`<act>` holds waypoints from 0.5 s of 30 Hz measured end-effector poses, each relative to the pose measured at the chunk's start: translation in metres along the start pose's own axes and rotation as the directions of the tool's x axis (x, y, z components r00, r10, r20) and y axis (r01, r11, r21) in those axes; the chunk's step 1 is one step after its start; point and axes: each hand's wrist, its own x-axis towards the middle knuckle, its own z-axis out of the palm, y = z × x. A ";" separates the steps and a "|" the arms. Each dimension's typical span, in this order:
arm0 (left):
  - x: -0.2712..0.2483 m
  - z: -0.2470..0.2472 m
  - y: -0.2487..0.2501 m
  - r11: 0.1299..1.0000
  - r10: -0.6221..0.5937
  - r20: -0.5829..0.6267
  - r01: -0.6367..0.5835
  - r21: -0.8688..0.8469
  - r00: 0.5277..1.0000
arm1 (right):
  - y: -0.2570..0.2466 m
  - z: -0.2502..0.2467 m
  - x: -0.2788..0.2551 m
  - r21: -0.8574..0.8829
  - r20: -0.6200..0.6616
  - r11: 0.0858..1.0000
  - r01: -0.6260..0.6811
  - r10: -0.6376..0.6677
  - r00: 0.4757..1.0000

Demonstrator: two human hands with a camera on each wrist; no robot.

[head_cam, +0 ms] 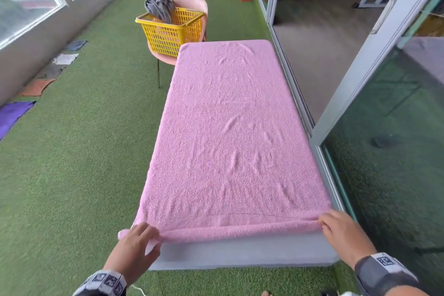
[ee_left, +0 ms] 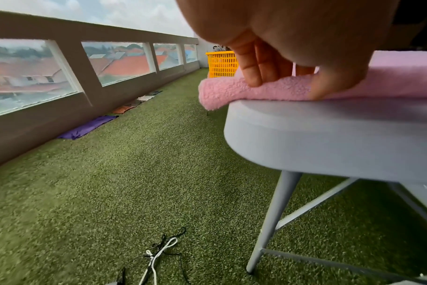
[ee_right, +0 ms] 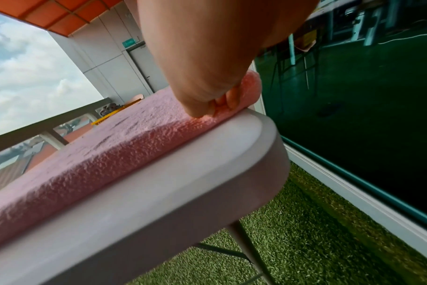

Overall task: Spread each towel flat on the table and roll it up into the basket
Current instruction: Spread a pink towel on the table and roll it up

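From above, the pink towel (head_cam: 230, 132) lay spread over the table (head_cam: 240, 257), the basket (head_cam: 170, 31) beyond its far end. At the left wrist, the left hand (ee_left: 280, 63) pinched the near hem's first turn. At the right, the right hand (ee_right: 207, 77) gripped the other corner; soft, limp cloth, I judged, best rolled from both corners together.

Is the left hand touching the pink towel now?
Touching. The left wrist view shows the left hand with fingertips and thumb pressed on the pink towel, at its rolled near edge.
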 end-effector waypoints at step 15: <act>0.007 0.004 -0.014 0.991 0.011 -0.027 -0.007 0.133 1.000 | -0.011 -0.017 0.005 -0.069 0.181 0.997 -0.029 0.041 0.983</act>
